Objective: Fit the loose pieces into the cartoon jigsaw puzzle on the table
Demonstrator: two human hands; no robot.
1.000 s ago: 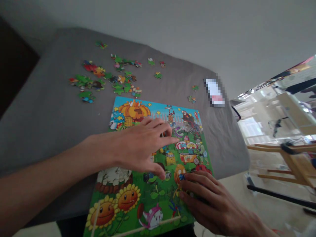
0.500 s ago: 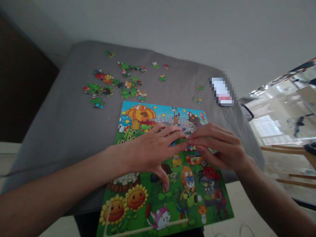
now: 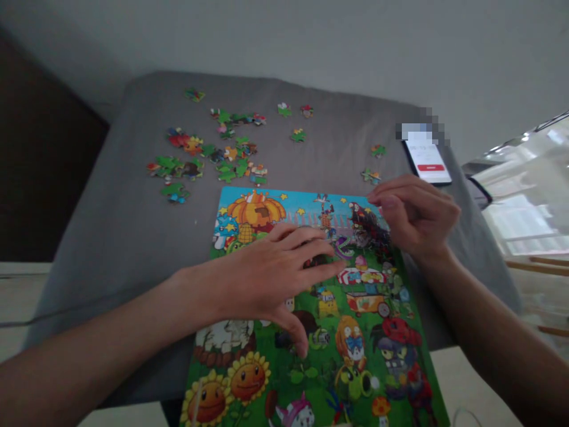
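puzzle board on table | loose pieces behind-left | phone behind-right

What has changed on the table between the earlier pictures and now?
The right hand moved from the near edge of the puzzle up to its far right corner, near a loose piece. The left hand stayed flat on the puzzle.

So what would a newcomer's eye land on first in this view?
The bright cartoon jigsaw puzzle in the near middle of the grey table, with the left hand spread flat on it. Next, the right hand, fingers curled, at the puzzle's far right corner; whether it holds a piece is unclear. Then the loose pieces scattered at the far left, and a lit phone at the far right.
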